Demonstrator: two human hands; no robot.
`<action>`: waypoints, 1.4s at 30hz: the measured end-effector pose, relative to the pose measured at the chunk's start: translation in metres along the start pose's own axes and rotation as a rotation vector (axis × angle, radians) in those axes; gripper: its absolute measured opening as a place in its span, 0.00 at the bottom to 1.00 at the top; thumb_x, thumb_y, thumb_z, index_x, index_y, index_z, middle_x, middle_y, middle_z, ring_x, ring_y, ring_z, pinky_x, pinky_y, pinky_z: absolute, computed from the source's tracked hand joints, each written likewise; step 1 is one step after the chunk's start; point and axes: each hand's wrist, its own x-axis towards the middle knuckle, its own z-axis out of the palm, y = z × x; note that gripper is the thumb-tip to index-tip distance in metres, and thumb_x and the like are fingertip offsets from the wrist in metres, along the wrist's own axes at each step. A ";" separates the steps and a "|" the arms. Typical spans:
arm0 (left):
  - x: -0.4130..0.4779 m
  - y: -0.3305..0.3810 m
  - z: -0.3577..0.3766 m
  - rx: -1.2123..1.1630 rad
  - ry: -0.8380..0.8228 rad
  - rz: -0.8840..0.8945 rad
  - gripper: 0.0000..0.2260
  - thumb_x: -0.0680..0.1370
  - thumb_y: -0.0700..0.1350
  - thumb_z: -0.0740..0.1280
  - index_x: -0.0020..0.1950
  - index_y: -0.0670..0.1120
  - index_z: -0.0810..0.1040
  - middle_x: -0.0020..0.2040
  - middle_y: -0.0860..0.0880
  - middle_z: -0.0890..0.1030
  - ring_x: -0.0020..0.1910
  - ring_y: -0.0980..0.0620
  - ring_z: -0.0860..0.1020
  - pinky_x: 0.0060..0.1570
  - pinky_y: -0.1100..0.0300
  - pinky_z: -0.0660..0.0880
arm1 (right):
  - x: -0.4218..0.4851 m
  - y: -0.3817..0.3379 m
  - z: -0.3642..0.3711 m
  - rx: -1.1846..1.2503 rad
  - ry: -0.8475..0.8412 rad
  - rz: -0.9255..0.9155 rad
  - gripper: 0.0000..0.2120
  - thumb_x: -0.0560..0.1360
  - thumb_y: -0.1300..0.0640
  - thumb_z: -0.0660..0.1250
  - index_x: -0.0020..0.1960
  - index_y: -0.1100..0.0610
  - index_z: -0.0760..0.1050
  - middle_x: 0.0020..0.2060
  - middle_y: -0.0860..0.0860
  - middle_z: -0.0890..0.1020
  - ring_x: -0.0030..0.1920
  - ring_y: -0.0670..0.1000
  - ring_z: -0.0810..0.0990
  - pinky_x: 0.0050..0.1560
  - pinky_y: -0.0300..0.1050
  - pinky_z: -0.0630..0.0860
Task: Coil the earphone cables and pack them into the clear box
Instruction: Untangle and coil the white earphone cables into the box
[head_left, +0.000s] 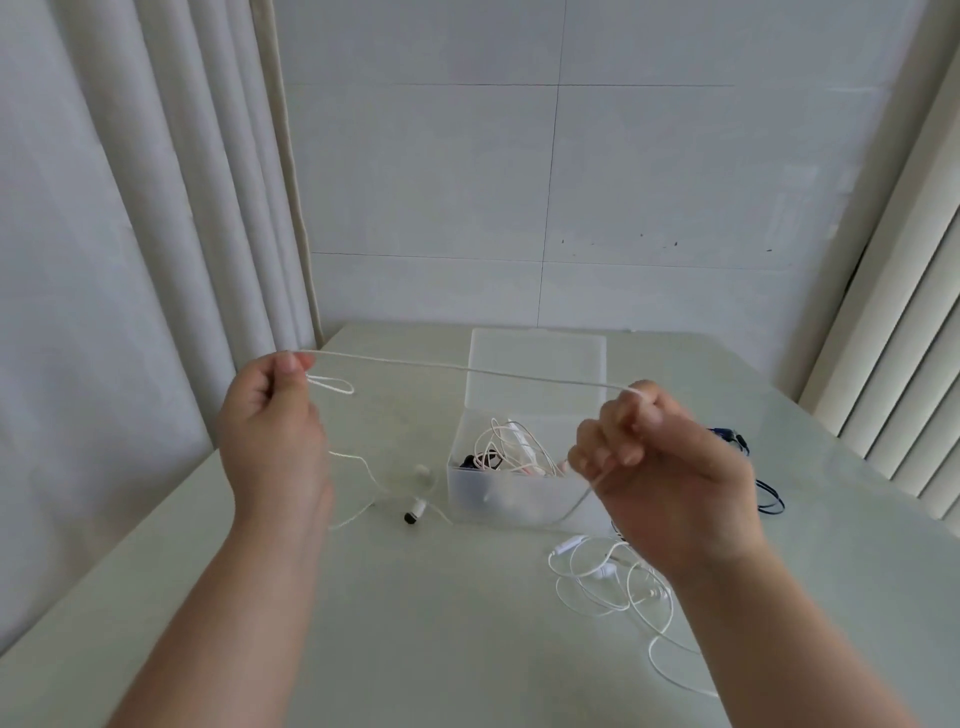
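Both hands are raised above the counter with a white cable stretched taut between them, most likely to straighten it for coiling. The left hand pinches the cable between thumb and forefinger, and a small loop pokes out beside the thumb. The right hand has its grip clenched round the cable, fingers curled, and the slack drops from that fist toward the counter. The clear box stands toward the far edge with its lid tipped up at the back (open to take coils), and a few tangled cables lie inside. Earbuds, seemingly of the held cable, lie just left of the box. Another white set sprawls toward the near right corner and a blue cable toward the right edge, both unpacked.
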 end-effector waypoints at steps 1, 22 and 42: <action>0.000 0.003 0.000 -0.014 0.000 -0.013 0.12 0.81 0.43 0.61 0.39 0.50 0.76 0.29 0.59 0.76 0.25 0.56 0.60 0.27 0.60 0.58 | 0.001 -0.004 -0.002 0.059 0.032 -0.021 0.12 0.61 0.54 0.76 0.34 0.56 0.73 0.25 0.49 0.70 0.28 0.50 0.70 0.33 0.41 0.70; -0.014 -0.002 0.006 0.109 -0.459 -0.132 0.16 0.82 0.35 0.57 0.54 0.53 0.79 0.40 0.45 0.82 0.29 0.51 0.77 0.29 0.62 0.73 | 0.004 -0.005 0.008 -0.318 0.433 0.010 0.16 0.83 0.56 0.56 0.42 0.58 0.77 0.23 0.52 0.64 0.23 0.49 0.55 0.27 0.41 0.53; -0.041 0.014 0.022 -0.636 -0.891 -0.399 0.31 0.69 0.50 0.71 0.68 0.38 0.72 0.70 0.39 0.73 0.72 0.42 0.68 0.71 0.47 0.66 | 0.000 0.036 0.029 -0.708 0.210 0.293 0.05 0.78 0.62 0.61 0.48 0.53 0.69 0.52 0.44 0.84 0.36 0.47 0.76 0.33 0.39 0.64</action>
